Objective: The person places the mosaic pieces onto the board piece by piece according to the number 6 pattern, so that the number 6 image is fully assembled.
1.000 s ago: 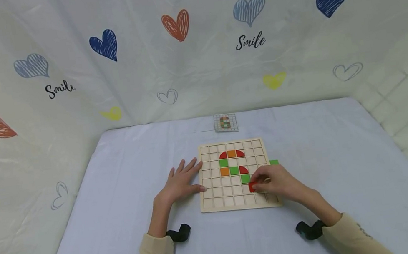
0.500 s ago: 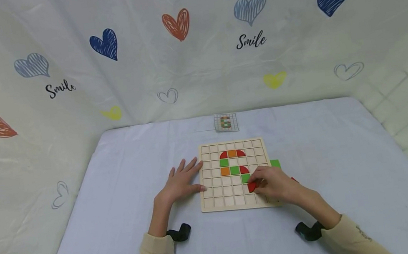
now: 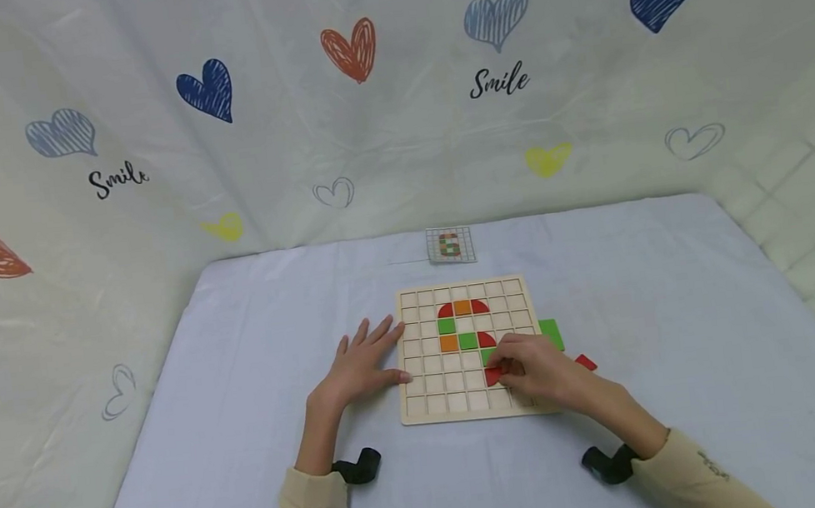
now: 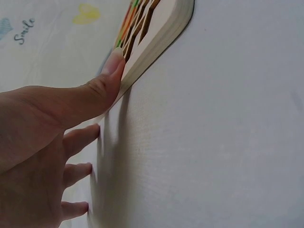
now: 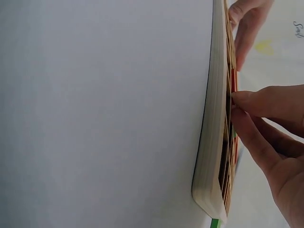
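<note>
A wooden grid board lies on the white cloth, several red, orange and green tiles set in its cells. My right hand is over the board's lower right part, thumb and fingertips pinching a red tile with a rounded side. That tile is at a cell just below a green tile; the fingers partly cover both. My left hand is spread at the board's left edge. In the left wrist view its thumb presses on the board's rim and the other fingers are stretched out.
A small printed card with a coloured grid pattern lies behind the board. Off the board's right edge are a green piece and a red piece, the latter partly behind my right wrist. A cloth with printed hearts hangs behind the table.
My right hand has moved slightly left with the red tile, which has turned and come to the cell under the green tile. More of the loose red piece shows. My left hand stays put.
</note>
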A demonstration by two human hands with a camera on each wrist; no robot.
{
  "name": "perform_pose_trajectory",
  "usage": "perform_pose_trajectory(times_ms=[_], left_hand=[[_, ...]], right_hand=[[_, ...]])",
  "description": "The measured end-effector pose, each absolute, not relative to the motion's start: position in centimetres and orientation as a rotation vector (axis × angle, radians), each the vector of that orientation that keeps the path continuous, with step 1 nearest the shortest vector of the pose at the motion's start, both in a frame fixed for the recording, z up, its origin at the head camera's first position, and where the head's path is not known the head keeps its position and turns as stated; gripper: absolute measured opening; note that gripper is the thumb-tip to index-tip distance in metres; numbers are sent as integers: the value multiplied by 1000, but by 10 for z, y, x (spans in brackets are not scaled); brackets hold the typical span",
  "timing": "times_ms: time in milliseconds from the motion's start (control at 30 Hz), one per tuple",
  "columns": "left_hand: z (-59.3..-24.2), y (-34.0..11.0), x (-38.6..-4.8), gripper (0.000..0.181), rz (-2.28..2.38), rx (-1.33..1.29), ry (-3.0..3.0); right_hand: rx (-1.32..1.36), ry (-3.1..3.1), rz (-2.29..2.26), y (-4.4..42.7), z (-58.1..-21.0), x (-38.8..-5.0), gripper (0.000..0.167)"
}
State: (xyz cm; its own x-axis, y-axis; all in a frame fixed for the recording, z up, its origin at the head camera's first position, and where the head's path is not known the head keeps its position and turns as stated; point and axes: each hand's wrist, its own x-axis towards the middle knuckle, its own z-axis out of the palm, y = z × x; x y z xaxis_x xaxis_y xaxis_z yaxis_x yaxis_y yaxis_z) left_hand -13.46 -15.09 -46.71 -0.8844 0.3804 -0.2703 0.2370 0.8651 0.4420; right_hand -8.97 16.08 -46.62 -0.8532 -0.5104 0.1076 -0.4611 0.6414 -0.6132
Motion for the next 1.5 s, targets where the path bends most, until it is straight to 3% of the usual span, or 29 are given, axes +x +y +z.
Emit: perform_pose_trajectory(times_ms=[533,867,1233,1500], left_hand=[[-467,-152,-132,88,574,443,2696],[-466,-152,-133,88,565,444,2696],[-466,-152,-133,87,574,469,2697],[-465,-151,-134,87,567,473,2689]], right_hand=[[-835,2848,-1033,183,-461,-94,22],[-705,2902,-995,206,-458,-102,23],[-559,2923,-925,229,-459,-112,44],[-550,2918,-914,239,-464,-115,43]])
